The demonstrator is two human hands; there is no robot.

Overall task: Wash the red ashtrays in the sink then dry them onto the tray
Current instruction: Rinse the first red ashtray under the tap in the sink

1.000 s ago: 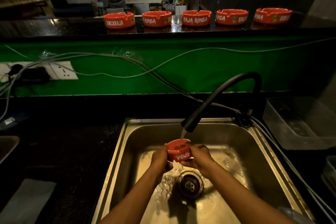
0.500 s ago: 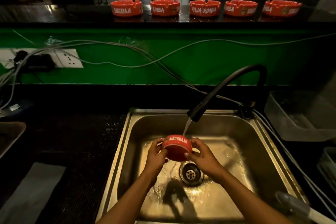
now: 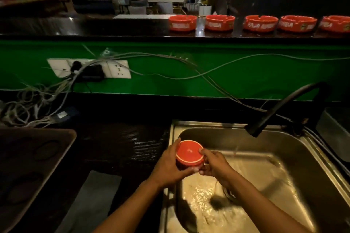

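I hold a red ashtray (image 3: 189,153) upside down, its round base facing up, over the left edge of the steel sink (image 3: 295,145). My left hand (image 3: 170,166) cups its left side and bottom. My right hand (image 3: 214,164) grips its right side, one finger on the base. Water runs from the black tap (image 3: 274,111) into the basin, to the right of the ashtray. Several more red ashtrays (image 3: 259,23) stand in a row on the dark upper counter. A dark tray (image 3: 34,157) lies at the left.
A grey cloth (image 3: 92,200) lies on the black counter between tray and sink. Tangled cables (image 3: 34,108) and wall sockets (image 3: 117,69) run along the green wall. A clear plastic tub (image 3: 333,128) sits right of the tap. People sit at tables in the far room.
The ashtray has been turned base up and carried left, out of the water stream to the sink's left edge. My view has swung left, bringing the tray into sight.
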